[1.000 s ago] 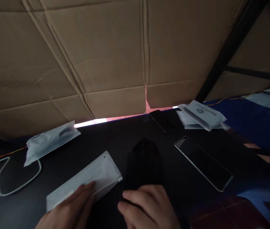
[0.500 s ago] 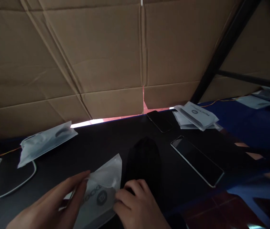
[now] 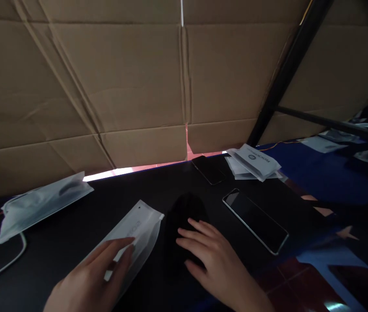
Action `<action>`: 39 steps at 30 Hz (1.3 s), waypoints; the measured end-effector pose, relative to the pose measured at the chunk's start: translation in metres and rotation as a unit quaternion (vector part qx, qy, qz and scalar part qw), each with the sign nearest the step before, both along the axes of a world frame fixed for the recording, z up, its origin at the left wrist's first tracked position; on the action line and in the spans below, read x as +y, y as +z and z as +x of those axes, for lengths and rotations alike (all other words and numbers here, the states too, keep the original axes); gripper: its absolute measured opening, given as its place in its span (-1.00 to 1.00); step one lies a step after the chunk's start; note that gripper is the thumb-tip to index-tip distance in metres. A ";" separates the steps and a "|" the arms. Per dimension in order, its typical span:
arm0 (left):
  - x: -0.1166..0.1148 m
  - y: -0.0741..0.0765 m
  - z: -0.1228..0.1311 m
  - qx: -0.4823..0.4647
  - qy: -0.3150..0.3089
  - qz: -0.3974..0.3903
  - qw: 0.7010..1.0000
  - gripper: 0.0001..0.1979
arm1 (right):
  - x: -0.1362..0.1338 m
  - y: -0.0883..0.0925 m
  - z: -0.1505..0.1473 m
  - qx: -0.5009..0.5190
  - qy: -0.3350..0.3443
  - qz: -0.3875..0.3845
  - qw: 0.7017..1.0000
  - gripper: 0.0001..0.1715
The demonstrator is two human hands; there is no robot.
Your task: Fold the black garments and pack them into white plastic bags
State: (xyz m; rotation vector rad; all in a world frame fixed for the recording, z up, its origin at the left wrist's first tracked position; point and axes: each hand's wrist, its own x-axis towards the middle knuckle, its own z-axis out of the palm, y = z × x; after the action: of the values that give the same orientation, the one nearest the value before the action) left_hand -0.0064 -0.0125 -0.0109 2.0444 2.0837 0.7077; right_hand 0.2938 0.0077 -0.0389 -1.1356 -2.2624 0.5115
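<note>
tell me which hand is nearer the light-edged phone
Right. The right hand is just left of the light-edged phone, apart from it; the left hand is farther left, over the white pouch.

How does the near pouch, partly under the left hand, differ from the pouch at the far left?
The near pouch lies partly under the left hand; no hand covers the far-left pouch. The near pouch shows printed letters; the far-left pouch shows a dark patch, no visible print. Both look whitish and lie on the dark table.
</note>
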 end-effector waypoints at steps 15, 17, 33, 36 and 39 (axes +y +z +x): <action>0.002 0.008 0.036 -0.041 -0.040 0.018 0.998 -0.72 | -0.030 -0.005 -0.068 0.038 -0.112 0.160 0.980 -0.54; -0.001 0.005 0.034 -0.018 -0.032 0.068 0.997 -0.74 | -0.028 -0.005 -0.066 -0.015 -0.119 0.150 0.981 -0.58; -0.005 -0.016 0.048 -0.097 -0.127 0.087 0.983 -0.70 | -0.029 -0.048 -0.115 0.011 -0.072 0.151 0.986 -0.81; -0.015 -0.020 0.052 -0.081 -0.136 0.066 0.985 -0.58 | -0.030 -0.044 -0.122 0.018 -0.086 0.104 0.991 -0.73; -0.022 -0.024 0.039 -0.022 -0.161 0.044 0.986 -0.49 | -0.026 -0.028 -0.106 0.030 -0.022 0.079 0.996 -0.75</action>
State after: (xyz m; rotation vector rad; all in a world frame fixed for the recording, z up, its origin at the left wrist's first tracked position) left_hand 0.0328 -0.0345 -0.0347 2.3136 1.6684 0.7902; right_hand 0.1879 -0.0186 -0.0667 -1.0729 -2.1790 0.3382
